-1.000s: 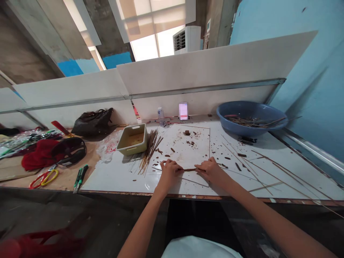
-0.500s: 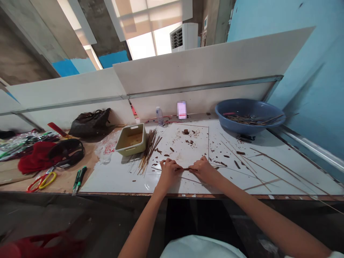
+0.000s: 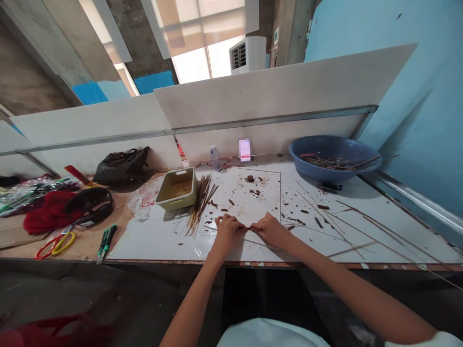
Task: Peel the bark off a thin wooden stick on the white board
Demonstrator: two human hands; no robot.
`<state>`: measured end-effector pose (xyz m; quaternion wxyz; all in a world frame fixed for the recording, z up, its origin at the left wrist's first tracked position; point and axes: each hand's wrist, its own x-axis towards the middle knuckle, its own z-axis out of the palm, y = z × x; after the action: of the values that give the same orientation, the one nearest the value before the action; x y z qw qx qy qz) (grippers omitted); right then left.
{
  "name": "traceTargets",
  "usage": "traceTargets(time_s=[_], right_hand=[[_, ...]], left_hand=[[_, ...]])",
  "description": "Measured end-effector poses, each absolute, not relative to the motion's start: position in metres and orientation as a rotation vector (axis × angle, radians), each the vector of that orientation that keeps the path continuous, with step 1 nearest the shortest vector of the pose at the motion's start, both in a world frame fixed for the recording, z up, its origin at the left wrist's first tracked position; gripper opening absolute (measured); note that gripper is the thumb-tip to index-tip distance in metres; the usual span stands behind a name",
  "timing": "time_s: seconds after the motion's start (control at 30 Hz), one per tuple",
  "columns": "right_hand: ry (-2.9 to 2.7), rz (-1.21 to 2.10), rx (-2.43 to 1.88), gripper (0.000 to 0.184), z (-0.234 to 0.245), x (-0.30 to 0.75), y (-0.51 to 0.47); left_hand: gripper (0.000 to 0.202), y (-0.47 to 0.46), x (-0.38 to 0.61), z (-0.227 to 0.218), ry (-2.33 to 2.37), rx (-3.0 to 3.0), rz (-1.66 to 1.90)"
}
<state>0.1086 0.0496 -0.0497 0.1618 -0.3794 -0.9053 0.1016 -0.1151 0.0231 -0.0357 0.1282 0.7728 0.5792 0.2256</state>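
My left hand (image 3: 229,228) and my right hand (image 3: 266,228) face each other low over the white board (image 3: 152,241), close to the table's front edge. Between their fingertips runs a thin, dark brown stick-like piece (image 3: 248,228), pinched at both ends; most of it is hidden by the fingers. A thin pale stick (image 3: 258,242) lies just below the hands. Farther back, a brown crumbly lump (image 3: 250,179) sits on a square sheet (image 3: 235,193) among scattered crumbs. Several short brown pieces (image 3: 305,211) lie to the right of my right hand.
Left of the sheet are a bundle of thin sticks (image 3: 202,205) and a green-rimmed tub (image 3: 176,205) with brownish liquid. A blue basin (image 3: 329,168) holding sticks stands back right. A bottle (image 3: 214,158), a phone (image 3: 245,150), scissors (image 3: 64,243) and green-handled cutters (image 3: 106,242) also lie around.
My right hand has shifted slightly left, closer to my left hand, so less of the brown piece shows between them. My left hand stays nearly in place.
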Motion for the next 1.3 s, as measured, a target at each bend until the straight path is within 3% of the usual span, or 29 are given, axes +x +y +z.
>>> traceTargets(time_s=[0.1, 0.23, 0.43, 0.67, 0.93, 1.13, 1.3], right_hand=[[-2.582, 0.291, -1.078, 0.033, -0.05, 0.109, 0.05], [-2.538, 0.381, -1.054, 0.031, -0.047, 0.115, 0.047], [-2.481, 0.419, -1.049, 0.024, -0.049, 0.108, 0.051], [-2.548, 0.333, -1.029, 0.038, -0.051, 0.099, 0.051], [-2.516, 0.396, -1.016, 0.033, -0.051, 0.092, 0.053], [-2.633, 0.216, -1.053, 0.039, -0.049, 0.085, 0.049], [-2.616, 0.235, -1.005, 0.031, -0.04, 0.081, 0.045]], left_hand=[[0.019, 0.02, -0.135, -0.031, 1.831, 2.205, 0.693], [0.005, 0.017, -0.162, -0.026, 1.862, 2.186, 0.671], [0.006, 0.019, -0.164, -0.027, 1.765, 2.192, 0.651], [0.008, 0.015, -0.165, -0.027, 1.714, 2.155, 0.664], [0.011, 0.012, -0.164, -0.035, 1.685, 2.154, 0.718], [0.01, 0.012, -0.163, -0.036, 1.687, 2.165, 0.72], [0.009, 0.01, -0.163, -0.035, 1.692, 2.16, 0.722]])
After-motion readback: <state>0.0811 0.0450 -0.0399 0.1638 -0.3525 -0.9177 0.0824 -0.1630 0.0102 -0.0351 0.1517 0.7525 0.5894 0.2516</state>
